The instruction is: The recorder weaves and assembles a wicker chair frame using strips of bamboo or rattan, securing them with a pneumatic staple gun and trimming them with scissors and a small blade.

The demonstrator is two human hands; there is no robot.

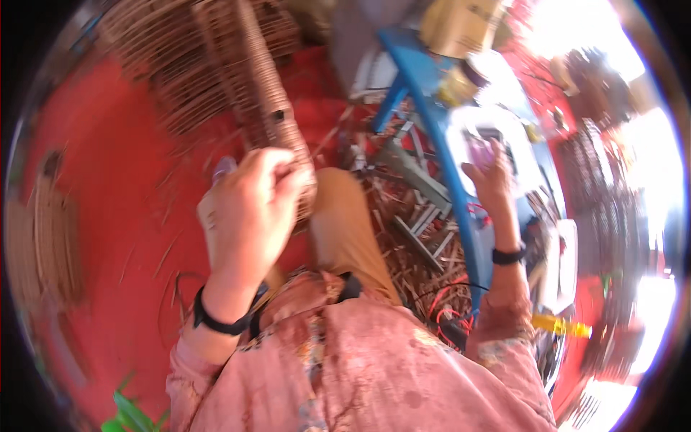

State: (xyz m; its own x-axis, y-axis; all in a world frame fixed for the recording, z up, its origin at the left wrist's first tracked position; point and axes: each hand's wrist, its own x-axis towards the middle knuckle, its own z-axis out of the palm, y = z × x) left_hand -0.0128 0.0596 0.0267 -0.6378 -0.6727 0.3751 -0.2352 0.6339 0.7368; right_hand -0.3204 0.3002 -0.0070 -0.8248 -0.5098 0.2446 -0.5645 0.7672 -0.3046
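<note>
My left hand (255,198) is closed in front of a long, cane-wrapped bar (260,72) that leans across my lap. Its curled fingers overlap the bar's lower part, and what they pinch is hidden. The bar runs along the edge of a brown woven cane piece (180,83) at the top left. My right hand (493,180) reaches over a white tray (461,133) on a blue table (439,137), its fingers apart. A blurred purple thing (479,150) lies at its fingertips; whether they touch is unclear.
A brown box (461,27) and a yellowish container (455,88) stand on the table's far end. Beneath it are a grey metal frame (412,173) and scattered cane scraps (392,205). Bundled strips (54,237) lie at the left on the red floor (122,180). A yellow tool (561,325) sits at the right.
</note>
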